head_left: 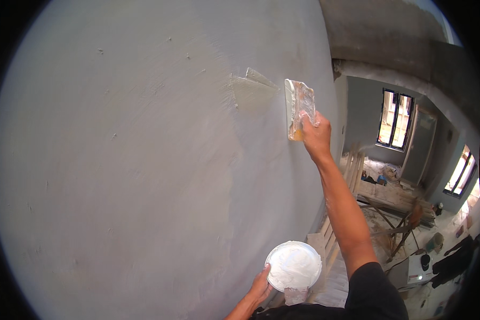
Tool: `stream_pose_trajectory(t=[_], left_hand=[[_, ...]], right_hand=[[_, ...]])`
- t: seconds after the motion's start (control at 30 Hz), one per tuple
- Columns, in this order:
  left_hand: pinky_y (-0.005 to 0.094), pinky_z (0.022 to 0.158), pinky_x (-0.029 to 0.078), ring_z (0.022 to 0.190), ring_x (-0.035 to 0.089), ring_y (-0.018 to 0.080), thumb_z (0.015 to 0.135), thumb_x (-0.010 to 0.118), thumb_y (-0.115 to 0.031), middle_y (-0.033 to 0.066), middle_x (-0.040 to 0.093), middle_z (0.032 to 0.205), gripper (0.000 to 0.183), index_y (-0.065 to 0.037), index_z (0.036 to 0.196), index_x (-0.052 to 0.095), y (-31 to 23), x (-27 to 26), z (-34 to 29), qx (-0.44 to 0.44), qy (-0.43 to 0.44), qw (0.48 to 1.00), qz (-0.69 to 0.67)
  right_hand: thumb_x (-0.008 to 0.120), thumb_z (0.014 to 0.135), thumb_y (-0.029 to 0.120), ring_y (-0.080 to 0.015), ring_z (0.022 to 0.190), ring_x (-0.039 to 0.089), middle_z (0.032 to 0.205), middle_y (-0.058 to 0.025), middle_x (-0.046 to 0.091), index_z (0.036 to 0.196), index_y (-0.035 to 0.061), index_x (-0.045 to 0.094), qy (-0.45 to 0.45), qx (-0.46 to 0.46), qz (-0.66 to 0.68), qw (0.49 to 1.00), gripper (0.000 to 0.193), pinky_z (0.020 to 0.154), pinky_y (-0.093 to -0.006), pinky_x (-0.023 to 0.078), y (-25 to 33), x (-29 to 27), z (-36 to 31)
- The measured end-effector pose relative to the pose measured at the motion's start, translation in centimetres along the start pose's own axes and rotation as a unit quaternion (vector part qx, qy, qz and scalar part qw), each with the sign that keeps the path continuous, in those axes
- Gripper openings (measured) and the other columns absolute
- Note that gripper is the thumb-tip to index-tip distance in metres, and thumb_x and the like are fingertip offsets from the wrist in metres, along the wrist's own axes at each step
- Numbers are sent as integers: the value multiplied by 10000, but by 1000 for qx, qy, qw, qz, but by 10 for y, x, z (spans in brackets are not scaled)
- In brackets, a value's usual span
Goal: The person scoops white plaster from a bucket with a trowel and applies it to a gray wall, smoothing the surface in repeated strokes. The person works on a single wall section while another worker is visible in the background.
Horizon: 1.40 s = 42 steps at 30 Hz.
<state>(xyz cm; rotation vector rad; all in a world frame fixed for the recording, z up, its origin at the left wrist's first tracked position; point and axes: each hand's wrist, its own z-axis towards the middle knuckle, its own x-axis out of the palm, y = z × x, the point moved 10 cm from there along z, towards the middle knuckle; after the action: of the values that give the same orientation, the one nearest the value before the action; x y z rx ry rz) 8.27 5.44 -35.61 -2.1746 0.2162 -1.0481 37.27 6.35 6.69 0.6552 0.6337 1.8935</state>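
Observation:
My right hand [318, 137] is closed on the handle end of a wide putty knife [302, 98], its blade smeared with pale filler. The blade is at the grey wall [144, 160], just right of a fresh patch of wet filler [255, 95]; whether it touches the wall I cannot tell. Low in front of me, my left hand [260, 284] grips the edge of a round white container [319, 262] with white putty [292, 265] in it. A flat, putty-smeared piece [296, 296], perhaps another blade, shows at the container's near edge.
Wooden planks [333, 242] run along the wall's base on the right. Beyond are a window [395, 118], a trestle-like wooden stand [400, 226], a white box [417, 269] and a bucket [434, 242] on a cluttered floor. A concrete beam [405, 72] crosses overhead.

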Motion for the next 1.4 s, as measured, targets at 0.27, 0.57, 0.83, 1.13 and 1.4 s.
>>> stream_pose_trajectory(t=[0.27, 0.57, 0.83, 1.13, 1.4], left_hand=[[343, 993, 445, 1152, 539, 221, 996, 419, -335, 154, 526, 1270, 502, 71, 1290, 408, 2, 0, -1, 10, 3, 1000, -14], [334, 987, 449, 1146, 542, 209, 993, 422, -346, 141, 530, 1268, 507, 60, 1298, 409, 1, -5, -1, 2, 9, 1000, 10], [343, 994, 446, 1151, 539, 215, 995, 421, -342, 153, 524, 1273, 511, 72, 1295, 403, 1, -6, 4, 2, 13, 1000, -2], [361, 1001, 440, 1166, 527, 243, 1003, 391, -340, 182, 499, 1295, 530, 93, 1307, 370, 1, 2, 5, -3, 49, 999, 15], [372, 1000, 444, 1156, 536, 255, 1004, 386, -338, 187, 501, 1290, 527, 88, 1313, 362, -1, 4, 2, -2, 36, 999, -1]], right_hand=[[628, 815, 22, -185, 649, 573, 763, -113, 625, 896, -62, 635, 33, -292, -53, 954, 117, 596, -298, 457, 153, 31, -60], [614, 804, -9, -222, 692, 550, 775, -119, 630, 1103, -25, 634, -47, -311, -120, 942, 301, 628, -341, 472, 139, 8, -33], [592, 579, -100, -310, 778, 590, 1020, -164, 670, 1071, -43, 627, -22, -453, -73, 889, 496, 715, -361, 509, 154, 51, -100], [554, 868, 134, -246, 550, 589, 584, -162, 571, 746, -42, 597, -69, -35, -38, 996, 218, 527, -355, 436, 48, 4, -5], [606, 802, 30, -218, 659, 610, 721, -155, 649, 935, -47, 657, 32, -285, -41, 957, 162, 603, -333, 476, 221, 49, -54]])
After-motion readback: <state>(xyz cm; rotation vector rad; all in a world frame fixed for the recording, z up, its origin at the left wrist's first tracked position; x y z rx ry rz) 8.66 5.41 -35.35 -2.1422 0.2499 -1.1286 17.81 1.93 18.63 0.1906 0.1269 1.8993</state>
